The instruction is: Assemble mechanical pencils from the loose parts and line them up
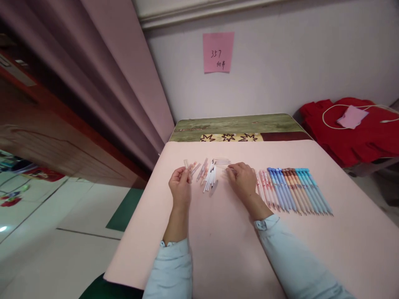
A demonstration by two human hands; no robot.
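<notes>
My left hand (180, 181) is closed in a pinch on a small clear plastic pen part (186, 163), left of the loose pieces. Beside it lie clear and pinkish pen barrels (203, 168). White pen refills (210, 177) with dark tips lie fanned in a heap between my hands. Clear plastic pieces (222, 160) lie just above the refills. My right hand (242, 178) is closed with its fingertips low over the table, near these clear pieces; what it grips is too small to make out. Right of it, a row of assembled pens (291, 190) lies in pink, blue, brown and turquoise groups.
A pale pink mat (218, 249) covers the table, with a green wood-patterned strip (274, 122) behind it. A pink note (218, 52) is on the wall. Red cloth (352, 141) with a white cable lies at right. A curtain (124, 62) hangs at left.
</notes>
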